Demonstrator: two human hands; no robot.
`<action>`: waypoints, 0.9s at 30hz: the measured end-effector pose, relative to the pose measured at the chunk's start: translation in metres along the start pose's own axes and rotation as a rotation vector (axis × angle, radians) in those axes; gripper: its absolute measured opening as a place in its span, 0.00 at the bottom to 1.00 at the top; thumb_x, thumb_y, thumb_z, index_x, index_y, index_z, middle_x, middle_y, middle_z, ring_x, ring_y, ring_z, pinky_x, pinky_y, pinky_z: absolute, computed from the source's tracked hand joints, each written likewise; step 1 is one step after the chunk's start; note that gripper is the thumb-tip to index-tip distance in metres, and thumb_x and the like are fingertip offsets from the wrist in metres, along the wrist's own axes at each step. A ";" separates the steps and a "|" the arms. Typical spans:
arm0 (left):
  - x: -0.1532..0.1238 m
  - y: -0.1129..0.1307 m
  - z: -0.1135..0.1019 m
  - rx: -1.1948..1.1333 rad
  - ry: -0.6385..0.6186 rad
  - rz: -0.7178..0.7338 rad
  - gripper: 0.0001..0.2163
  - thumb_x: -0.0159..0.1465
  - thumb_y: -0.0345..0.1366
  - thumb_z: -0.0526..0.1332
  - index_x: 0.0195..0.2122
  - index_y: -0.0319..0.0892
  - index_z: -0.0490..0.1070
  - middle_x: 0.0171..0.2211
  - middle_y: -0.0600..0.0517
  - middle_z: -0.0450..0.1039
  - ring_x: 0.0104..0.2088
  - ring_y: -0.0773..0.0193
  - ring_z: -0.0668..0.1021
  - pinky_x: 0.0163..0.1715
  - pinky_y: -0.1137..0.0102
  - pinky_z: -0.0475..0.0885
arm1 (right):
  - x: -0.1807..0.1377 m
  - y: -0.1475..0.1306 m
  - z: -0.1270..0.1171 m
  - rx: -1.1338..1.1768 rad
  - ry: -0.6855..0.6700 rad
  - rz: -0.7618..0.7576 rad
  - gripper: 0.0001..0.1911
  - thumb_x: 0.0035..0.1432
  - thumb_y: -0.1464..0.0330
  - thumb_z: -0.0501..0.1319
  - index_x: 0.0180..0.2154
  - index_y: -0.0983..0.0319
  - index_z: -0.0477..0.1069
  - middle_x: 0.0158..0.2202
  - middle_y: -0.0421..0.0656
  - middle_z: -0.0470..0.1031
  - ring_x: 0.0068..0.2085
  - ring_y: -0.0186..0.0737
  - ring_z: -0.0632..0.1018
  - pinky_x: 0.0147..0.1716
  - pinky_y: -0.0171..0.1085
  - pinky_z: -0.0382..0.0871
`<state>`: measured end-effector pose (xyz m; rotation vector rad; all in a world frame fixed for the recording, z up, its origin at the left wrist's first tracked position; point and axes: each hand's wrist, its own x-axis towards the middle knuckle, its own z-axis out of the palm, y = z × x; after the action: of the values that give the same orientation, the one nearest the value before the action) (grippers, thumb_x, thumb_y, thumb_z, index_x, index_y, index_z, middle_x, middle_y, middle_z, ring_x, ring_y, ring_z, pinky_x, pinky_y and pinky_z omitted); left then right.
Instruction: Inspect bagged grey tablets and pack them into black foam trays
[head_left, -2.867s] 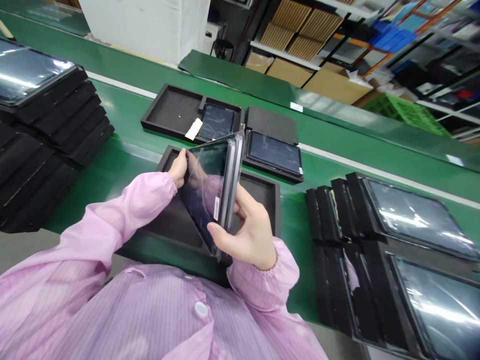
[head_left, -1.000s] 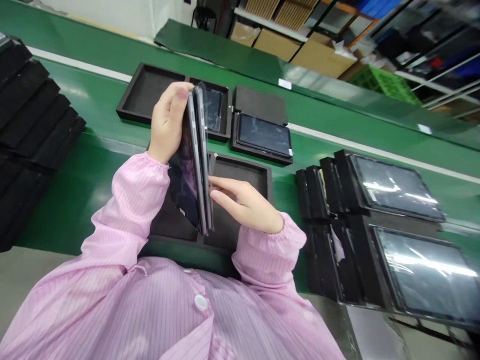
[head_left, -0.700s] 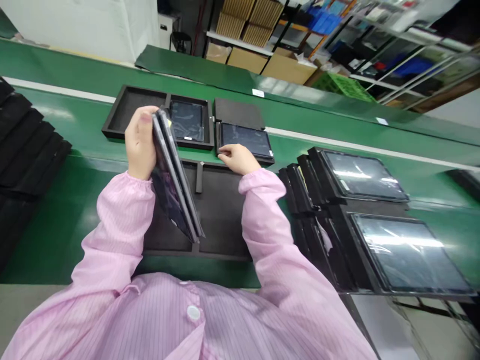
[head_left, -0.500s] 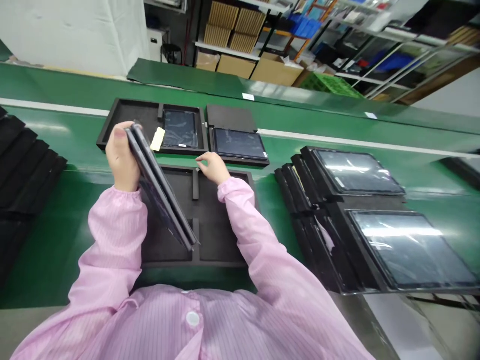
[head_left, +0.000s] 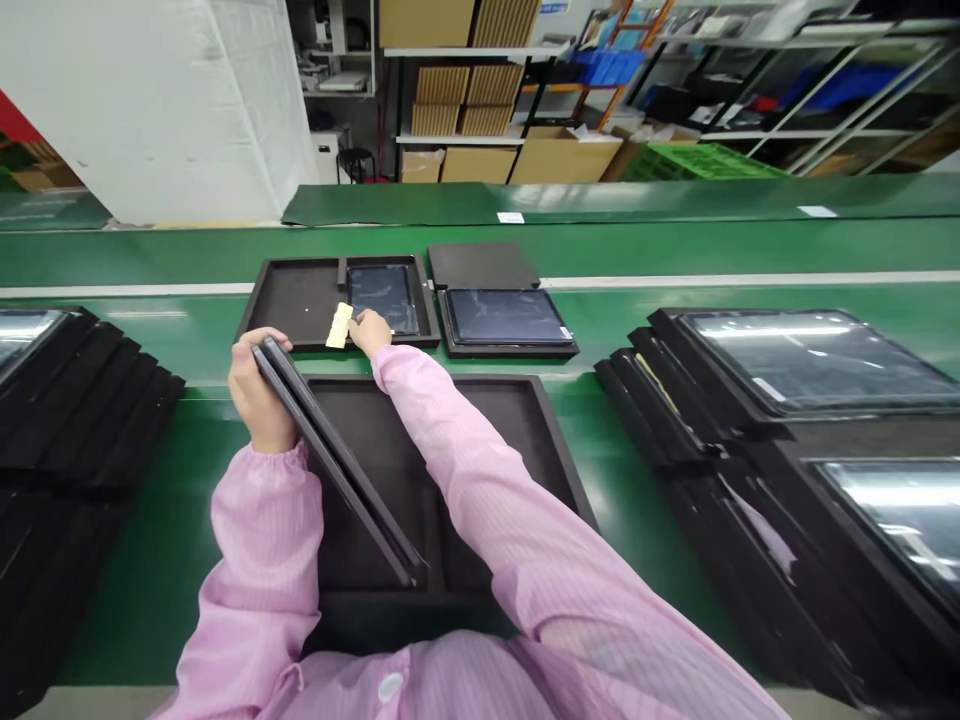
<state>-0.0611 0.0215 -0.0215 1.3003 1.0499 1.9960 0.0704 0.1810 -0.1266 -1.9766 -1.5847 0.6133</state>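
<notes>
My left hand is closed around the upper end of two thin dark tablets, held together on edge and tilted over the front tray. My right hand reaches into the back left tray, its fingers curled at the left edge of the tablet lying there. Beside its fingertips is a yellow slip, resting over the tray's front rim. What the fingertips grip, if anything, is hidden. Beneath my arms lies a black divided tray, its visible compartments bare.
At the back, a second tablet lies in a black tray next to a flat black block. Stacked black trays with tablets stand on the right, and more stacked trays on the left. Everything rests on a green work surface.
My right hand has moved left and away from me, from above the front tray to the tablet in the back left tray. My left hand still holds the two tablets. The view has tilted up.
</notes>
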 end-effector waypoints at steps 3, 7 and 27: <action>-0.002 0.002 -0.002 0.031 -0.024 0.005 0.22 0.67 0.53 0.49 0.29 0.41 0.71 0.28 0.51 0.68 0.29 0.64 0.69 0.35 0.67 0.64 | 0.000 -0.003 0.009 0.049 0.001 0.018 0.18 0.66 0.60 0.61 0.53 0.63 0.69 0.52 0.48 0.73 0.50 0.45 0.77 0.50 0.50 0.74; -0.003 0.003 -0.003 0.040 -0.029 0.022 0.22 0.68 0.51 0.48 0.29 0.41 0.71 0.28 0.51 0.68 0.29 0.64 0.69 0.37 0.68 0.65 | 0.000 -0.003 0.014 0.107 -0.025 -0.010 0.19 0.66 0.61 0.61 0.55 0.63 0.69 0.53 0.48 0.73 0.50 0.46 0.77 0.50 0.51 0.73; 0.000 -0.001 -0.004 0.029 0.018 -0.013 0.23 0.67 0.55 0.49 0.29 0.42 0.70 0.27 0.51 0.67 0.27 0.64 0.67 0.34 0.67 0.64 | -0.007 0.018 0.007 0.060 -0.152 -0.347 0.14 0.66 0.63 0.62 0.48 0.64 0.72 0.50 0.47 0.75 0.50 0.45 0.77 0.51 0.50 0.73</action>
<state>-0.0647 0.0204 -0.0231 1.2900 1.0967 1.9934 0.0782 0.1718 -0.1434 -1.5894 -1.9208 0.6715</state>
